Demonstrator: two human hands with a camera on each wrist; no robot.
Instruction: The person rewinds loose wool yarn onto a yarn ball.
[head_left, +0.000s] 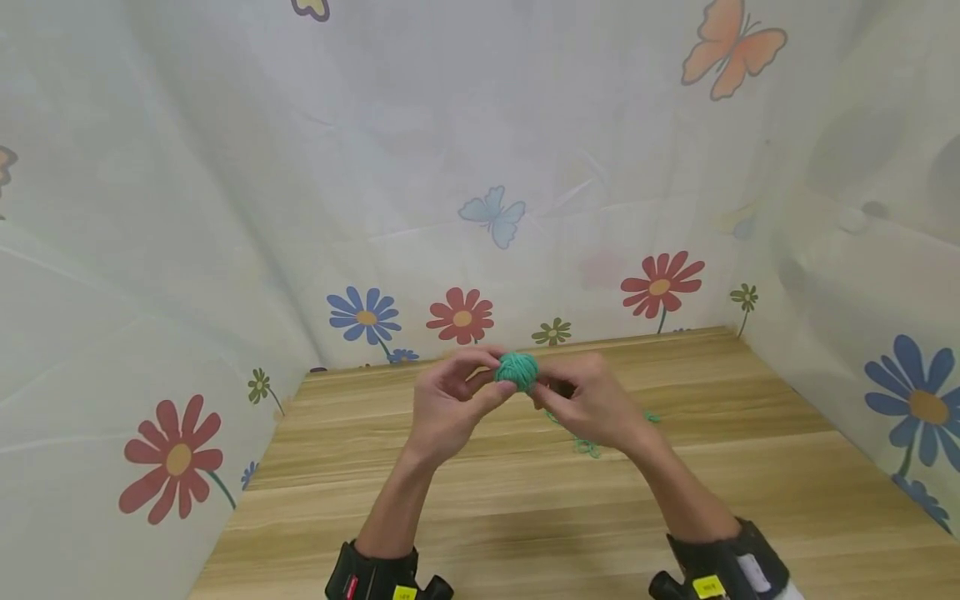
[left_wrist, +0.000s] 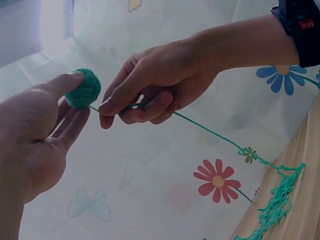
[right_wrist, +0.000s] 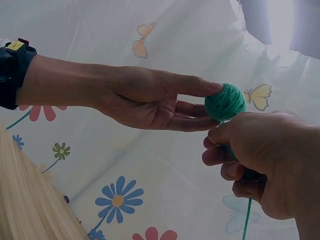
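A small ball of green yarn (head_left: 517,372) is held up over the table between thumb and fingers of my left hand (head_left: 452,402). Close beside it, my right hand (head_left: 592,402) pinches the strand that comes off the ball. In the left wrist view the yarn strand (left_wrist: 210,131) runs from the ball (left_wrist: 84,89) through the curled fingers of the right hand (left_wrist: 165,80) and down to a loose tangle of green yarn (left_wrist: 276,205) on the table. The right wrist view shows the ball (right_wrist: 226,102) against the left thumb and fingers.
The wooden table (head_left: 525,517) stretches below both hands. Behind it and at both sides hangs a pale sheet (head_left: 390,150) printed with flowers and butterflies. Each wrist wears a black camera strap (head_left: 375,575).
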